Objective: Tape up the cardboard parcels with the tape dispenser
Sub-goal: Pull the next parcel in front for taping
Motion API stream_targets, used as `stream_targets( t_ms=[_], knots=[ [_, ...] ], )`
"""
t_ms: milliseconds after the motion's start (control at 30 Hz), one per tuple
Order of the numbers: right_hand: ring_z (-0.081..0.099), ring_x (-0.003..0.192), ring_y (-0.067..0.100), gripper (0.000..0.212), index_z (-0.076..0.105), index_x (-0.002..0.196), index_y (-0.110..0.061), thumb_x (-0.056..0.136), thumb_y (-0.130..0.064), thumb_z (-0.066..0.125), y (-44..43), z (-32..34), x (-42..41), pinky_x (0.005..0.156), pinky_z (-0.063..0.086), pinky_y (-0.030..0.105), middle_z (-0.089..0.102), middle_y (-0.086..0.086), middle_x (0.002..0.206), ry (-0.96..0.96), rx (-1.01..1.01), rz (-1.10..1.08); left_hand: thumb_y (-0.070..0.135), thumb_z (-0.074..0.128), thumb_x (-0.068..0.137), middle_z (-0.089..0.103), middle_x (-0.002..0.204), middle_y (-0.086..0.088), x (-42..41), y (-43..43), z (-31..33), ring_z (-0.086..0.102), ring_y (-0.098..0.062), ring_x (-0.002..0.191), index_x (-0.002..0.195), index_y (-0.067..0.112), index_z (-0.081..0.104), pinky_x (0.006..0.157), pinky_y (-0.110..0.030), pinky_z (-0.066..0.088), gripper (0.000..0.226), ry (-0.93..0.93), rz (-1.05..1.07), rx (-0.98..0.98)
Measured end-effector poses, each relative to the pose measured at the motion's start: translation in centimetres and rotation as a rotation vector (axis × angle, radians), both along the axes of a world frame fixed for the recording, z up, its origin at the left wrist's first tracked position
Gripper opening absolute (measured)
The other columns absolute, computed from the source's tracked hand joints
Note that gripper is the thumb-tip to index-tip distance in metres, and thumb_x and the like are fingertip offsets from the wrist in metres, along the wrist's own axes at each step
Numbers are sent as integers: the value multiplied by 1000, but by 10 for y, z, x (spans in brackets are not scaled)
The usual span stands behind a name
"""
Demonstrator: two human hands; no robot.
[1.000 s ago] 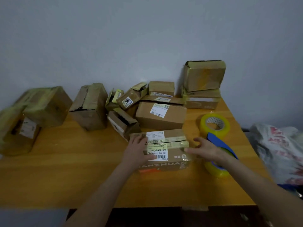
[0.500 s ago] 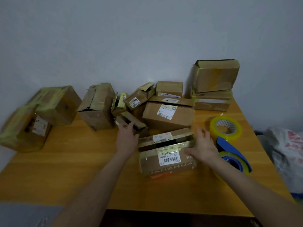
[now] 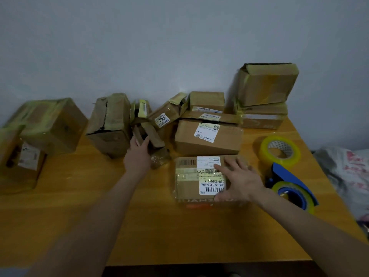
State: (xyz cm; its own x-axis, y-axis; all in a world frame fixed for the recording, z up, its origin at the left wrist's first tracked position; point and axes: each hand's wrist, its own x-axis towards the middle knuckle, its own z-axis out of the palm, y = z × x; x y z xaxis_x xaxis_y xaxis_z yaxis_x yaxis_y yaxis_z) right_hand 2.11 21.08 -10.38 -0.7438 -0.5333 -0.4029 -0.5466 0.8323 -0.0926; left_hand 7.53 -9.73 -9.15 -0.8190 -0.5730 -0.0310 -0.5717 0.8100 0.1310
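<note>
The right hand (image 3: 241, 180) lies flat, fingers spread, on top of the labelled cardboard parcel (image 3: 189, 188) at the middle of the wooden table (image 3: 159, 226). The left hand (image 3: 137, 156) reaches out with straight fingers touching a small open carton (image 3: 157, 140), gripping nothing. The blue tape dispenser (image 3: 293, 182) sits just right of the parcel, with a spare tape roll (image 3: 289, 156) behind it.

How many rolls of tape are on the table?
2. One loose roll lies flat near the table's right side; the other roll sits in the blue dispenser just in front. Others may be hidden.
</note>
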Motion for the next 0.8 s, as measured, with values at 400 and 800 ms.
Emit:
stream_targets(
  t_ms=[400, 800],
  knots=[
    [13, 147, 23, 63, 21, 149, -42, 93, -49, 52, 17, 16, 12, 114, 15, 61, 16, -10, 160, -13, -81, 36, 49, 24, 101, 0, 161, -1, 33, 132, -14, 4, -25, 148, 151, 38, 3, 119, -47, 7, 55, -251, -596, -30],
    [58, 89, 27, 41, 50, 105, -8, 88, -41, 68, 164, -4, -19, 69, 48, 34, 56, 13, 102, -208, -16, -724, 65, 26, 93, -21, 152, 8, 50, 141, -37, -12, -15, 145, 141, 43, -16, 116, -45, -6, 67, -188, -660, 20]
  ],
)
